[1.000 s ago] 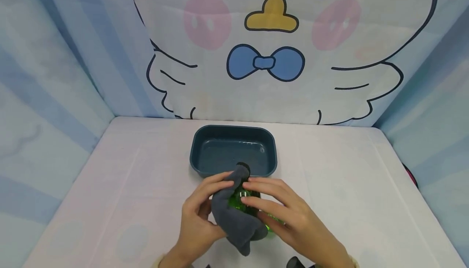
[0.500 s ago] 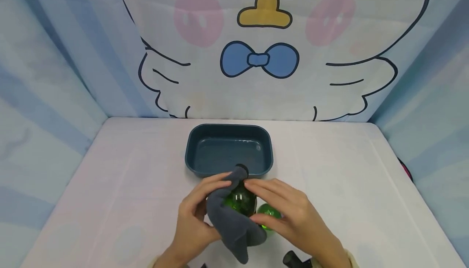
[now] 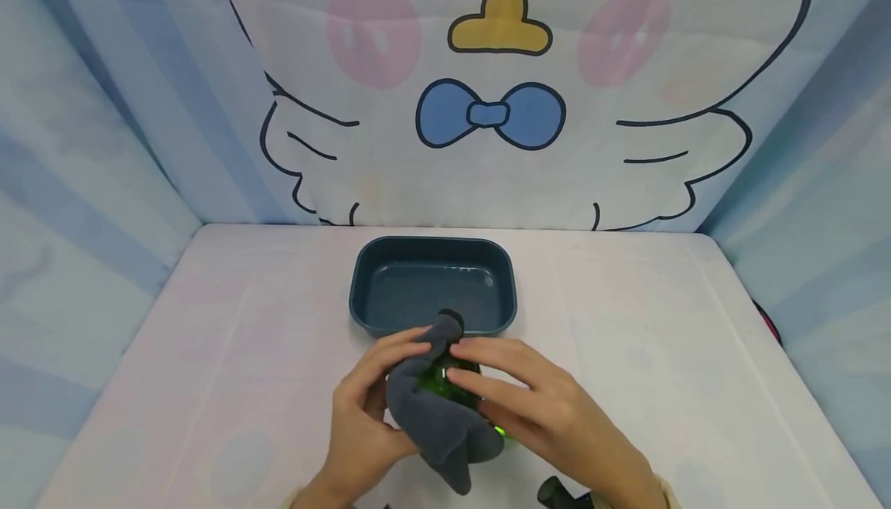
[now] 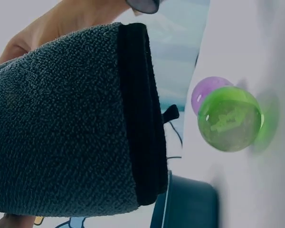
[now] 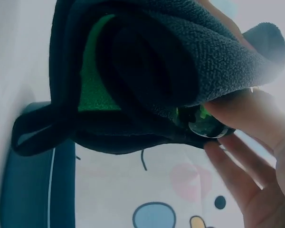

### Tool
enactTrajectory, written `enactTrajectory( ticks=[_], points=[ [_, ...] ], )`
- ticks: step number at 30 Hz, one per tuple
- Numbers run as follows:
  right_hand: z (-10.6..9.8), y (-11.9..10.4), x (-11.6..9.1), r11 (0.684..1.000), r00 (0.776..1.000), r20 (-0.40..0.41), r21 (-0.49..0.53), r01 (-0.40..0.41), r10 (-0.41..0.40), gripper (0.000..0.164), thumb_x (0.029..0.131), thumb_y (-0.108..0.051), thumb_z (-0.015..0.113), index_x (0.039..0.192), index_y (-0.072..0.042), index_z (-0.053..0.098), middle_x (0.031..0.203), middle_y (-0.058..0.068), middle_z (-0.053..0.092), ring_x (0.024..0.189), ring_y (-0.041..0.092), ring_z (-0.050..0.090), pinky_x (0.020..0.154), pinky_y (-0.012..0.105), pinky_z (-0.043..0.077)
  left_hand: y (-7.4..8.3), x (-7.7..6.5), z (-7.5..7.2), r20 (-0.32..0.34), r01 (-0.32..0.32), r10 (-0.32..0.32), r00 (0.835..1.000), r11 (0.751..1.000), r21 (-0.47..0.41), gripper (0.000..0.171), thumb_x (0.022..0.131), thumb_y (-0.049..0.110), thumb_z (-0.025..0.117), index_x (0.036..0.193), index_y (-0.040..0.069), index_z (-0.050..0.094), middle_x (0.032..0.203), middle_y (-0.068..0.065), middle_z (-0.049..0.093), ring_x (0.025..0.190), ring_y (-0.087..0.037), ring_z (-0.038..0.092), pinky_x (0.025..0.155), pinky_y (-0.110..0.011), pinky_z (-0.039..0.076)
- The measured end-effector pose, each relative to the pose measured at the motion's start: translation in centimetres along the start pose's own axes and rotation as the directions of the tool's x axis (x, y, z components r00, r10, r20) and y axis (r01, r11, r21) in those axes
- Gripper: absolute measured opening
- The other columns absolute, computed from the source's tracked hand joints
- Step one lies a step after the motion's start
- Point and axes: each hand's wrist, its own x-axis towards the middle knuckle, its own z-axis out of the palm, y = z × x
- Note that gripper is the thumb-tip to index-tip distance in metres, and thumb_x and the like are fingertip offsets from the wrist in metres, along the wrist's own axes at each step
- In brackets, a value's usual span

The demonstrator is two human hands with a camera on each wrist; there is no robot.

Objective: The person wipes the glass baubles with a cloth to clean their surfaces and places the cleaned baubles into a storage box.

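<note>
A dark grey towelling cloth (image 3: pixel 442 428) is held bunched in my left hand (image 3: pixel 365 420), wrapped partly round a clear green ball (image 3: pixel 440 385). The fingers of my right hand (image 3: pixel 550 408) lie over the ball's exposed side, and in the right wrist view thumb and fingertips pinch the ball (image 5: pixel 206 127) at the cloth's fold. The cloth's dark hem and hanging loop (image 5: pixel 35 137) face that camera. Below the hands, another clear green ball (image 4: pixel 229 118) rests on the table in front of a purple ball (image 4: pixel 206 91), mostly hidden from the head view.
Just beyond the hands stands a dark teal rectangular basin (image 3: pixel 431 292) with nothing in it. The white-covered table (image 3: pixel 647 339) is enclosed by patterned fabric walls. Near my right wrist a black cylindrical part (image 3: pixel 557 492) shows at the lower edge.
My right fingers lift back from the green ball, then close over it again, while the left hand keeps its grip on the cloth. The view shifts slightly.
</note>
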Motion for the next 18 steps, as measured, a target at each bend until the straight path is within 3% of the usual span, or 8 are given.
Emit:
enactTrajectory(
  ticks=[6, 9, 13, 16, 18],
  points=[
    [0.02, -0.22, -0.37, 0.993, 0.994, -0.018, 0.030, -0.110, 0.111, 0.043, 0.097, -0.027, 0.061, 0.132, -0.002, 0.062, 0.131, 0.014, 0.061, 0.118, 0.024, 0.061, 0.093, 0.017, 0.053, 0.10, 0.04, 0.17, 0.051, 0.031, -0.033, 0.998, 0.999, 0.043, 0.073, 0.066, -0.016, 0.084, 0.132, -0.003, 0.057, 0.140, -0.022, 0.051, 0.130, -0.027, 0.052, 0.100, -0.034, 0.053],
    [-0.03, -0.31, -0.54, 0.973, 0.977, -0.026, 0.109, -0.205, 0.209, 0.050, 0.090, -0.022, 0.071, 0.133, 0.000, 0.060, 0.125, 0.014, 0.066, 0.107, 0.021, 0.067, 0.084, 0.017, 0.057, 0.06, 0.03, 0.31, 0.066, 0.027, -0.031, 0.997, 0.998, 0.064, 0.074, 0.065, -0.015, 0.085, 0.133, -0.001, 0.058, 0.141, -0.021, 0.051, 0.131, -0.026, 0.052, 0.101, -0.033, 0.053],
    [-0.07, -0.60, -0.63, 0.894, 0.925, 0.011, 0.251, -0.370, 0.380, 0.055, 0.080, -0.009, 0.080, 0.131, 0.000, 0.061, 0.118, 0.014, 0.070, 0.098, 0.018, 0.071, 0.077, 0.025, 0.061, 0.01, -0.09, 0.40, 0.072, 0.011, -0.019, 0.997, 0.995, 0.101, 0.073, 0.065, -0.012, 0.086, 0.131, 0.001, 0.060, 0.140, -0.020, 0.052, 0.130, -0.026, 0.053, 0.102, -0.032, 0.052],
    [-0.14, -0.84, -0.59, 0.820, 0.868, 0.073, 0.298, -0.489, 0.491, 0.053, 0.082, -0.010, 0.079, 0.131, -0.003, 0.062, 0.120, 0.011, 0.070, 0.101, 0.015, 0.071, 0.076, 0.026, 0.061, 0.03, -0.15, 0.44, 0.063, 0.010, -0.018, 0.998, 0.991, 0.136, 0.069, 0.065, -0.010, 0.088, 0.128, 0.003, 0.063, 0.138, -0.018, 0.054, 0.128, -0.025, 0.054, 0.101, -0.031, 0.052],
    [-0.12, -0.90, -0.49, 0.797, 0.850, 0.096, 0.306, -0.521, 0.518, 0.053, 0.083, -0.012, 0.078, 0.133, -0.005, 0.062, 0.124, 0.010, 0.068, 0.104, 0.015, 0.070, 0.077, 0.026, 0.061, 0.03, -0.14, 0.42, 0.048, 0.003, -0.010, 0.999, 0.989, 0.151, 0.067, 0.064, -0.009, 0.088, 0.126, 0.004, 0.065, 0.136, -0.018, 0.055, 0.126, -0.025, 0.056, 0.100, -0.031, 0.053]
  ],
)
